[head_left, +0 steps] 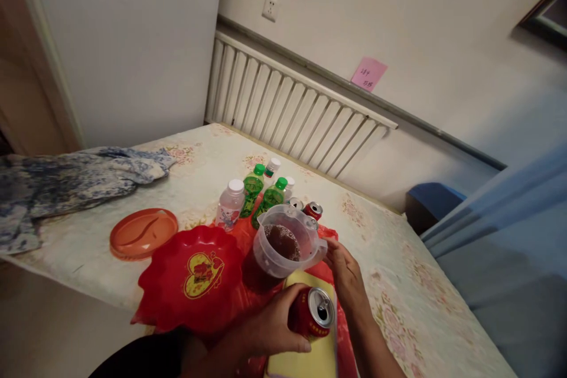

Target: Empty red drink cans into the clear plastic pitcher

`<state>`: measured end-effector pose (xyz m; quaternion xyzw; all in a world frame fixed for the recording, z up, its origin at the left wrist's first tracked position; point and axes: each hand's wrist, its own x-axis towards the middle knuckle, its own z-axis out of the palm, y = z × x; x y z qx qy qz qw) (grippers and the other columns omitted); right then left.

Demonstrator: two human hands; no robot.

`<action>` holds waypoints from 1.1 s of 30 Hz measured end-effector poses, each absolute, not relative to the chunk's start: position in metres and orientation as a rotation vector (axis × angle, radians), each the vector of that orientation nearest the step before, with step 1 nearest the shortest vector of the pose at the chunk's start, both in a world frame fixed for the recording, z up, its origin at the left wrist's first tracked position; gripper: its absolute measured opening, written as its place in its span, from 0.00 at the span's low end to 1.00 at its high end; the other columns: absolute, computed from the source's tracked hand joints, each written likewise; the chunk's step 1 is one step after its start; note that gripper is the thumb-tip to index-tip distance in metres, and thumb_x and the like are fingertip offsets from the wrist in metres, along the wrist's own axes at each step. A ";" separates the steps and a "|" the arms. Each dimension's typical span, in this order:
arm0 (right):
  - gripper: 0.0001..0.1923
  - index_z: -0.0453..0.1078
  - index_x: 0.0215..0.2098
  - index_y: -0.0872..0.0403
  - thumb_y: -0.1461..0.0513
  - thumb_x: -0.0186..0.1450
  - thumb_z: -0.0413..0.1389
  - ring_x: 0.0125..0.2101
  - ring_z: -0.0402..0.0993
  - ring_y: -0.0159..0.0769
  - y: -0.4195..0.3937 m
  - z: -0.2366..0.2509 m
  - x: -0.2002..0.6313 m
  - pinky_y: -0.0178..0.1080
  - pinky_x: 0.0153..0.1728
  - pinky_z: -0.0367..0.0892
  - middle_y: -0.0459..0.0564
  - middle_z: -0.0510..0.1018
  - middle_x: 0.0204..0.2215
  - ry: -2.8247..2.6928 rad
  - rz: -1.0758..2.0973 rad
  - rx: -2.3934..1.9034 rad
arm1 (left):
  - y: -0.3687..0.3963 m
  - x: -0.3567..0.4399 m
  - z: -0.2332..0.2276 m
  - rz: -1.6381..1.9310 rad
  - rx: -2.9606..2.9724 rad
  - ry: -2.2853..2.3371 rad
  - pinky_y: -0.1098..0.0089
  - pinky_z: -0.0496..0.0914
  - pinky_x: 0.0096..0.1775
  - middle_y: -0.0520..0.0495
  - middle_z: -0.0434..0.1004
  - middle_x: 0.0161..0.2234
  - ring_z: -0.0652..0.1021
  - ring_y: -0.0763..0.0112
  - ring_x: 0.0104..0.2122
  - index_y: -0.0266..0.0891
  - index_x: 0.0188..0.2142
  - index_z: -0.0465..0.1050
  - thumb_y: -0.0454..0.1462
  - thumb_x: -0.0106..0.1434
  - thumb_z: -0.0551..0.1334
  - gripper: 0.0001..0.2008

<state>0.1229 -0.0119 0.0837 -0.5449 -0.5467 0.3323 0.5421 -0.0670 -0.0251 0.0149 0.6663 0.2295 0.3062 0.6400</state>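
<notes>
Left hand [277,322] is gripping an opened red drink can [303,317]; right hand [348,277] is resting by the pitcher handle [319,253].

Fingers and thumb are wrapping the can's side, its opened top facing the viewer, in front of the clear plastic pitcher [263,251]. Below it, a yellow flat-topped item [321,360] is showing; whether they are touching is unclear. The right fingers are half bending at the handle; how firmly they are holding cannot be told. Dark brown drink [280,241] is filling part of the pitcher. Handling the can beside the pitcher seems the step in hand; any next move is probably calling for a controlled tilt and a steady pitcher.
</notes>
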 end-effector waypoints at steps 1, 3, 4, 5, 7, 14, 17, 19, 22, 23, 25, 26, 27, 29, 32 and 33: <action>0.25 0.74 0.47 0.51 0.43 0.67 0.49 0.44 0.77 0.44 -0.010 0.083 0.121 0.47 0.48 0.71 0.53 0.81 0.44 -1.327 0.798 -1.296 | -0.025 -0.068 0.016 0.700 1.521 0.513 0.55 0.62 0.59 0.47 0.69 0.57 0.69 0.53 0.57 0.46 0.59 0.63 0.31 0.41 0.72 0.44; 0.27 0.75 0.43 0.50 0.42 0.67 0.46 0.41 0.78 0.44 -0.006 0.081 0.116 0.45 0.44 0.72 0.52 0.82 0.39 -1.367 0.799 -1.318 | -0.025 -0.069 0.018 0.709 1.525 0.501 0.57 0.63 0.58 0.48 0.70 0.56 0.70 0.54 0.56 0.45 0.58 0.63 0.30 0.41 0.72 0.43; 0.27 0.75 0.41 0.50 0.41 0.67 0.45 0.38 0.77 0.43 -0.004 0.079 0.113 0.45 0.41 0.72 0.51 0.82 0.37 -1.373 0.792 -1.335 | -0.025 -0.069 0.018 0.708 1.525 0.495 0.57 0.64 0.58 0.48 0.71 0.56 0.70 0.54 0.55 0.45 0.58 0.63 0.30 0.41 0.72 0.43; 0.28 0.75 0.39 0.50 0.40 0.67 0.44 0.36 0.77 0.43 -0.002 0.078 0.111 0.44 0.39 0.72 0.51 0.82 0.34 -1.370 0.789 -1.346 | -0.025 -0.070 0.018 0.705 1.523 0.491 0.57 0.64 0.57 0.47 0.71 0.55 0.71 0.54 0.55 0.45 0.58 0.63 0.30 0.42 0.72 0.42; 0.27 0.75 0.35 0.50 0.40 0.66 0.45 0.31 0.75 0.42 0.002 0.075 0.106 0.43 0.35 0.71 0.50 0.80 0.28 -1.346 0.827 -1.322 | -0.026 -0.071 0.019 0.690 1.523 0.494 0.57 0.65 0.56 0.46 0.71 0.56 0.71 0.53 0.55 0.45 0.58 0.63 0.31 0.42 0.72 0.42; 0.26 0.60 0.17 0.49 0.42 0.62 0.51 0.18 0.57 0.32 0.013 0.076 0.097 0.37 0.24 0.61 0.41 0.60 0.14 -1.248 1.097 -1.107 | -0.028 -0.077 0.026 0.665 1.523 0.507 0.60 0.66 0.54 0.48 0.72 0.54 0.72 0.56 0.53 0.46 0.57 0.64 0.30 0.42 0.72 0.41; 0.23 0.60 0.17 0.50 0.46 0.61 0.55 0.16 0.51 0.29 0.014 0.079 0.094 0.35 0.20 0.55 0.39 0.57 0.13 -1.171 1.155 -1.041 | -0.029 -0.077 0.025 0.652 1.502 0.490 0.62 0.68 0.52 0.50 0.73 0.52 0.74 0.56 0.51 0.46 0.55 0.66 0.29 0.41 0.73 0.40; 0.22 0.60 0.16 0.50 0.48 0.61 0.56 0.16 0.48 0.28 0.015 0.081 0.090 0.33 0.19 0.52 0.38 0.56 0.13 -1.125 1.177 -1.001 | -0.029 -0.078 0.024 0.627 1.487 0.492 0.63 0.69 0.50 0.50 0.73 0.51 0.74 0.56 0.50 0.46 0.54 0.67 0.30 0.41 0.73 0.39; 0.21 0.60 0.16 0.50 0.50 0.60 0.57 0.15 0.45 0.28 0.016 0.084 0.083 0.33 0.18 0.49 0.38 0.55 0.14 -1.087 1.167 -0.978 | -0.029 -0.080 0.023 0.595 1.485 0.488 0.62 0.70 0.49 0.49 0.73 0.52 0.75 0.55 0.50 0.46 0.55 0.67 0.32 0.41 0.74 0.40; 0.20 0.60 0.16 0.50 0.51 0.60 0.57 0.15 0.45 0.28 0.016 0.086 0.080 0.33 0.17 0.49 0.38 0.54 0.14 -1.085 1.158 -0.980 | -0.029 -0.081 0.023 0.585 1.489 0.487 0.61 0.70 0.49 0.48 0.73 0.53 0.75 0.55 0.50 0.46 0.55 0.67 0.33 0.41 0.74 0.40; 0.20 0.60 0.16 0.50 0.51 0.61 0.57 0.15 0.44 0.27 0.017 0.090 0.075 0.33 0.17 0.48 0.38 0.54 0.14 -1.085 1.140 -0.979 | -0.028 -0.082 0.024 0.562 1.516 0.500 0.60 0.70 0.49 0.46 0.73 0.53 0.75 0.52 0.50 0.45 0.56 0.67 0.34 0.40 0.75 0.41; 0.20 0.60 0.16 0.50 0.52 0.60 0.57 0.15 0.44 0.27 0.017 0.092 0.073 0.33 0.17 0.47 0.37 0.54 0.14 -1.085 1.133 -0.976 | -0.028 -0.083 0.025 0.546 1.527 0.506 0.60 0.71 0.48 0.45 0.73 0.52 0.75 0.51 0.49 0.45 0.56 0.67 0.34 0.40 0.76 0.42; 0.20 0.60 0.16 0.51 0.52 0.60 0.58 0.15 0.45 0.26 0.017 0.094 0.071 0.32 0.16 0.47 0.37 0.54 0.14 -1.082 1.125 -0.974 | -0.027 -0.084 0.026 0.535 1.532 0.507 0.60 0.71 0.48 0.45 0.74 0.52 0.75 0.51 0.49 0.45 0.56 0.67 0.35 0.39 0.76 0.42; 0.19 0.60 0.17 0.51 0.52 0.58 0.59 0.15 0.45 0.25 0.017 0.100 0.069 0.32 0.16 0.47 0.37 0.54 0.14 -1.065 1.109 -0.979 | -0.027 -0.086 0.027 0.528 1.543 0.498 0.60 0.71 0.47 0.46 0.74 0.51 0.75 0.51 0.48 0.45 0.56 0.66 0.35 0.40 0.76 0.42; 0.21 0.58 0.16 0.52 0.52 0.57 0.60 0.15 0.44 0.24 0.015 0.111 0.067 0.31 0.15 0.47 0.36 0.53 0.14 -1.038 1.068 -0.992 | -0.026 -0.087 0.026 0.540 1.594 0.499 0.58 0.71 0.49 0.46 0.74 0.52 0.75 0.50 0.49 0.46 0.57 0.66 0.37 0.40 0.76 0.43; 0.21 0.57 0.15 0.52 0.52 0.57 0.60 0.15 0.43 0.24 0.014 0.116 0.066 0.31 0.15 0.46 0.36 0.53 0.13 -1.032 1.048 -0.995 | -0.027 -0.087 0.026 0.539 1.613 0.507 0.58 0.71 0.49 0.46 0.73 0.53 0.75 0.49 0.49 0.46 0.57 0.66 0.38 0.40 0.77 0.44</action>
